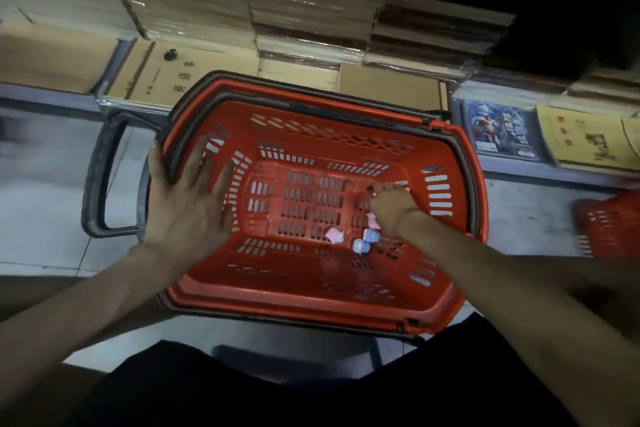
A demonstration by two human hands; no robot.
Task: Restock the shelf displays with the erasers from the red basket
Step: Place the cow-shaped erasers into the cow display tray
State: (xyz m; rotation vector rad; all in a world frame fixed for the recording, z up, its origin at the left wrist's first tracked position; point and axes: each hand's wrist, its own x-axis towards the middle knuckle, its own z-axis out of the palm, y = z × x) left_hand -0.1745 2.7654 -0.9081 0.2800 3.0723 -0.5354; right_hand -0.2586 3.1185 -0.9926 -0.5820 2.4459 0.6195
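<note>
1. Head view looks straight down on a red basket (322, 302) standing on a pale tiled floor (41, 211), close in front of the person's dark-clothed lap.
2. The left hand (187, 208) lies flat with its fingers spread, the palm pressed on the basket's left rim and the fingertips reaching over onto the slotted inner wall; it grips nothing.
3. The right hand (389, 206) is down inside the basket, on the right part of the floor, with its fingers curled together; the frame is too blurred to tell whether they pinch anything.
4. Four small erasers lie on the basket floor just beside that hand: a pink eraser (334, 235) a little to its left, a second pink one (372, 219) partly tucked under the wrist, and two blue erasers (372, 236) (361, 246) touching each other just below it.
5. The rest of the basket floor is bare.
6. A dark grey pull handle (100, 180) sticks out from the basket's left end and rests over the tiles.
7. Beyond the basket's far rim a low shelf holds stacks of brown cardboard boxes (194, 10), some wrapped in clear film.
8. To the right on the shelf sits a blue pack with a red-and-silver figure (498, 132), next to a yellow pack (585, 139).
9. Part of another red basket (609, 225) shows at the right edge, well apart from the first.
</note>
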